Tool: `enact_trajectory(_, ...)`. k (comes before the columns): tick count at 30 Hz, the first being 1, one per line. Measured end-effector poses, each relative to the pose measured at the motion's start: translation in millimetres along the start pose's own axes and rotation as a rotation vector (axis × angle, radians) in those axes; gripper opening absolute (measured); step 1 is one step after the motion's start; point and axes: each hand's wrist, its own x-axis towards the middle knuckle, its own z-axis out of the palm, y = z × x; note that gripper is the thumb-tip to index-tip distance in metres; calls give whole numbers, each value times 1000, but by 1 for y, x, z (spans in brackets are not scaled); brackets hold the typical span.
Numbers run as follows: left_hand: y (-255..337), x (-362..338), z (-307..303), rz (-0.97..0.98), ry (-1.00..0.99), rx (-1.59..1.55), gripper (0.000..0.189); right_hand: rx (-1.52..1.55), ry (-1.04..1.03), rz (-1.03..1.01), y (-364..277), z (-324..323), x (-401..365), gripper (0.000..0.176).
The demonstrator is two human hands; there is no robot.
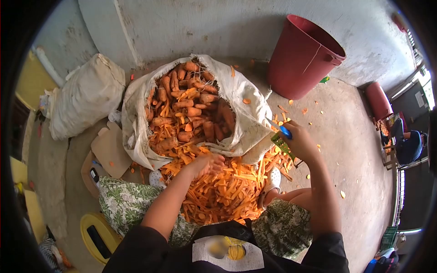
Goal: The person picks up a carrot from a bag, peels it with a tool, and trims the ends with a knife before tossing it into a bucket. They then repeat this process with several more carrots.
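My left hand (207, 166) hovers over a heap of orange carrot peelings (227, 193) between my legs. Its fingers look loosely spread, with nothing visible in them. To the right, my right hand (300, 141) is closed on a knife with a blue handle (286, 132), its thin blade pointing up and left. The same hand also has a green slotted tool (282, 144), like a peeler or grater; its grip is partly hidden. In front of me an open white woven sack (249, 109) is full of carrots (193, 102), with peelings along its near edge.
Behind the sack on the right stands a tall red bin (296, 59). A stuffed white sack (86, 98) leans at the left, near cardboard (111, 150). A yellow lidded object (93, 234) lies by my left leg. Peel scraps dot the floor. A seated person (409, 145) is far right.
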Motion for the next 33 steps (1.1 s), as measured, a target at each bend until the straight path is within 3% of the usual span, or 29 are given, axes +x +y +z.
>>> enact_trajectory(1,-13,16,-12,47,38,-533,27,6,-13,15,2,-2,3,17)
enact_trajectory(2,-21,32,-21,102,290,-568,19,12,-25,33,5,-5,7,16)
enact_trajectory(3,-24,46,-27,94,291,-566,19,17,-28,38,8,-5,10,16)
enact_trajectory(5,-20,73,-40,4,623,-683,20,-39,-10,2,14,-5,15,16)
enact_trajectory(6,-15,84,-42,-3,622,-681,20,-37,-13,7,15,-4,17,16)
enact_trajectory(8,-5,111,-38,-3,672,-91,16,-54,-23,21,13,-4,20,16)
enact_trajectory(9,-7,124,-39,-8,668,-89,16,-53,-25,28,13,-3,21,16)
enact_trajectory(11,-12,149,-43,400,692,1142,14,-24,-48,16,16,-1,23,17)
enact_trajectory(15,-5,187,-50,300,376,1685,22,-14,-59,17,29,1,27,14)
enact_trajectory(16,1,197,-45,163,265,1762,28,-23,-71,46,29,0,27,12)
enact_trajectory(17,5,203,-43,165,260,1762,28,-24,-72,51,29,-1,27,12)
enact_trajectory(19,15,207,-38,155,102,2137,34,-22,-106,94,30,-3,28,11)
enact_trajectory(23,16,230,-40,-10,-105,2244,50,2,-94,108,39,-3,28,11)
enact_trajectory(26,19,225,-36,-1,-20,2373,53,4,-74,65,43,-3,26,11)
enact_trajectory(28,9,218,-38,89,171,2327,52,25,-55,36,43,-4,23,11)
enact_trajectory(32,3,211,-62,191,235,2311,41,28,-67,71,36,-11,15,13)
enact_trajectory(33,8,206,-70,180,377,1995,38,21,-59,50,37,-11,14,13)
